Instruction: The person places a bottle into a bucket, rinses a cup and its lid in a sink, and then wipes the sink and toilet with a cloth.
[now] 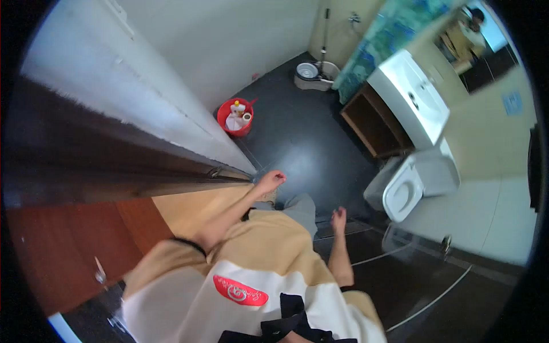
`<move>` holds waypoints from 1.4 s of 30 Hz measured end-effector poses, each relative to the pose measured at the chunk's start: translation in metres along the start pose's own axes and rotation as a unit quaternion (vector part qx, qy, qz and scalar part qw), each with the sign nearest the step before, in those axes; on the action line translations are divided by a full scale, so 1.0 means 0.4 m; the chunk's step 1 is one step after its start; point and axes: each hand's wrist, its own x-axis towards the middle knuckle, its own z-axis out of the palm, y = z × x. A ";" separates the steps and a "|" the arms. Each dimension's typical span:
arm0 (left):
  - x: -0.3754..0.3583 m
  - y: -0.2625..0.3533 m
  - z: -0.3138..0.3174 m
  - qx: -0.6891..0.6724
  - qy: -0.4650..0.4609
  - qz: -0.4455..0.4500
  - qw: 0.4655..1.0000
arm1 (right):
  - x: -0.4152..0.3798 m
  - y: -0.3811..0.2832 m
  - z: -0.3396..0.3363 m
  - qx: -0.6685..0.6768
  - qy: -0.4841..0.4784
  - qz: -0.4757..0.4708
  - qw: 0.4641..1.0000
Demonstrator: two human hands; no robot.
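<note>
My left hand (271,182) hangs in front of me near the doorway edge, its fingers curled in and touching nothing that shows. To the right, my right hand (339,218) is low at my side above the dark floor, fingers bent, with no object visible in it. The red bucket (235,132) stands beyond my left hand against the wall, holding a white bottle with a yellow cap, a roll and a cloth. Nearest to my right hand is the white toilet (394,197), its lid raised; the two do not touch.
A mop bucket (311,84) stands in the far corner beside a patterned curtain (382,43). The white sink (409,97) sits on a brown open cabinet (374,123). On the left is a door (103,154). A hose (437,298) crosses at the lower right.
</note>
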 end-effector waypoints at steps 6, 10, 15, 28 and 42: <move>0.497 -0.051 -0.013 0.188 0.055 -0.069 0.978 | -0.080 -0.146 -0.001 0.205 -0.006 0.349 0.915; 0.829 -0.223 -0.125 0.157 0.181 -0.063 0.969 | 0.125 -0.235 0.109 0.143 -0.073 0.413 0.896; 1.121 -0.258 -0.401 0.091 0.394 -0.136 0.905 | 0.532 -0.355 0.243 0.071 -0.109 0.448 0.884; 1.862 -0.955 -1.430 0.103 0.438 -0.299 0.841 | 1.178 -0.700 0.750 -0.171 -0.102 0.542 0.817; 2.389 -1.955 -1.580 0.108 0.330 -0.369 0.862 | 1.444 -0.602 1.056 -0.359 -0.106 0.530 0.761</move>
